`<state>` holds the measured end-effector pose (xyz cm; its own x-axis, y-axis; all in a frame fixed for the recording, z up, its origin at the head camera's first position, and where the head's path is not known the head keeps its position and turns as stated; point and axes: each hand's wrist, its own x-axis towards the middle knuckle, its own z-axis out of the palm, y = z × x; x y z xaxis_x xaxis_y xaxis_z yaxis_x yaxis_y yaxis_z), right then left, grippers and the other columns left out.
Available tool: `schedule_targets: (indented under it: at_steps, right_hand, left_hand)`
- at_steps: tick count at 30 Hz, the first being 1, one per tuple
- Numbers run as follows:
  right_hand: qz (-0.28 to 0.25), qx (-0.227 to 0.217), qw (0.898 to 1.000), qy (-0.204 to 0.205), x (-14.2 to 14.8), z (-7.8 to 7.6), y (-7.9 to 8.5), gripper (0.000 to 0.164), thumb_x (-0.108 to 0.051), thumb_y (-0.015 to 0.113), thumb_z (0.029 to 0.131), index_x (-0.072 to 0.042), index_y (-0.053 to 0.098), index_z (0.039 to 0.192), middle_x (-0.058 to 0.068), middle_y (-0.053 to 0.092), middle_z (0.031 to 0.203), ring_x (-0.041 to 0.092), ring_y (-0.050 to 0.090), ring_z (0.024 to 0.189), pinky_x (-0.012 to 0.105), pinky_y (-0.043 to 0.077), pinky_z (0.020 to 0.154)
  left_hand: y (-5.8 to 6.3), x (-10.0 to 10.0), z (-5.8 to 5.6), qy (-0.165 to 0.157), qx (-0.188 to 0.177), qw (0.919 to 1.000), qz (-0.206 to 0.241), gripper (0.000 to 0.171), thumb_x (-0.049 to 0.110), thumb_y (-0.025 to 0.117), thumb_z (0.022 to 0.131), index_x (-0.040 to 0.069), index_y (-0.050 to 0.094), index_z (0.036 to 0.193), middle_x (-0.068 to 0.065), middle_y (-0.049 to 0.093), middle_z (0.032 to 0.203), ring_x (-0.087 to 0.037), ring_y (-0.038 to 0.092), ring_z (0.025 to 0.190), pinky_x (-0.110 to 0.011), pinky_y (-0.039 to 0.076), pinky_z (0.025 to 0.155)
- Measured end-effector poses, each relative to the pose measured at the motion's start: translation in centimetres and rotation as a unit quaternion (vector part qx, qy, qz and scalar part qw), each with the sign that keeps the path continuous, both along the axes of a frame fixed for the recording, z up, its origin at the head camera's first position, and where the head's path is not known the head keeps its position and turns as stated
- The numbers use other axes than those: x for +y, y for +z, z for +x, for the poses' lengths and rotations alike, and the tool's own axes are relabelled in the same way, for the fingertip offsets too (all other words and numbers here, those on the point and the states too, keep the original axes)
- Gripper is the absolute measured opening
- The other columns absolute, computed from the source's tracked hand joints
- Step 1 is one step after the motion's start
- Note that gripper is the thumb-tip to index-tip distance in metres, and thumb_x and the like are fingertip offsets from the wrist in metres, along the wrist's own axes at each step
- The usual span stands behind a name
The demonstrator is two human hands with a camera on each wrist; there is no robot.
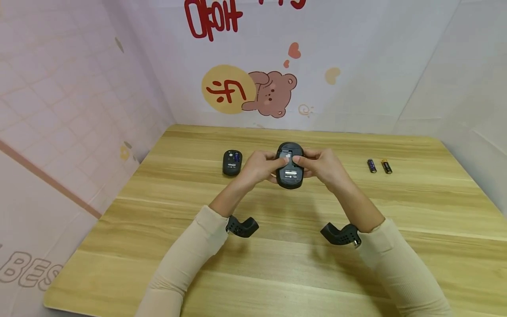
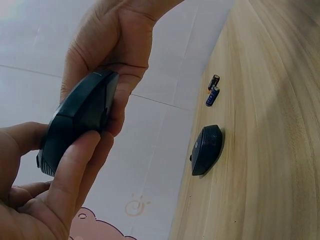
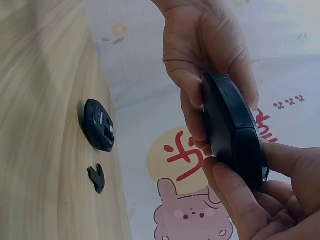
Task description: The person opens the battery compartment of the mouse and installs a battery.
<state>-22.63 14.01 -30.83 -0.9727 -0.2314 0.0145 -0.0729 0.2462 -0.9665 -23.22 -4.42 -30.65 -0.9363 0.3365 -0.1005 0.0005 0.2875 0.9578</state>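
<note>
Both hands hold a black computer mouse (image 1: 291,177) above the middle of the table, its underside turned up to the head view. My left hand (image 1: 258,166) grips the left side, thumb lying on the underside. The right hand (image 1: 324,165) grips the opposite side, its thumb pressing at the battery bay. Fingers of both hands curl behind the shell. Left of them, a second black mouse (image 1: 232,163) lies underside up, a blue battery (image 1: 236,156) in its bay. A small black cover (image 3: 98,178) lies near that mouse in the right wrist view; the hands hide it from the head view.
On the right of the wooden table (image 1: 412,207) lie a purple-blue battery (image 1: 371,166) and a black battery with a yellow end (image 1: 386,166). A printed cloth wall (image 1: 356,101) rises behind the table edge. Black camera mounts (image 1: 242,227) sit on both wrists.
</note>
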Motion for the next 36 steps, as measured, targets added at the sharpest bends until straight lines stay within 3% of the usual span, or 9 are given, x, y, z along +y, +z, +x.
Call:
schedule_targets:
  at_steps: [36]
  right_hand:
    - [-0.023, -0.008, 0.999, -0.037, -0.02, -0.05, 0.2, 0.041, -0.017, 0.06, 0.091, 0.013, 0.056, 0.118, 0.029, 0.061, 0.102, 0.012, 0.065, 0.062, 0.028, 0.057, 0.063]
  left_hand:
    - [-0.43, 0.32, 0.13, -0.013, 0.003, 0.9998, 0.013, 0.031, 0.021, 0.058, 0.093, -0.003, 0.061, 0.111, -0.013, 0.064, 0.094, -0.021, 0.065, 0.081, -0.03, 0.057, 0.063]
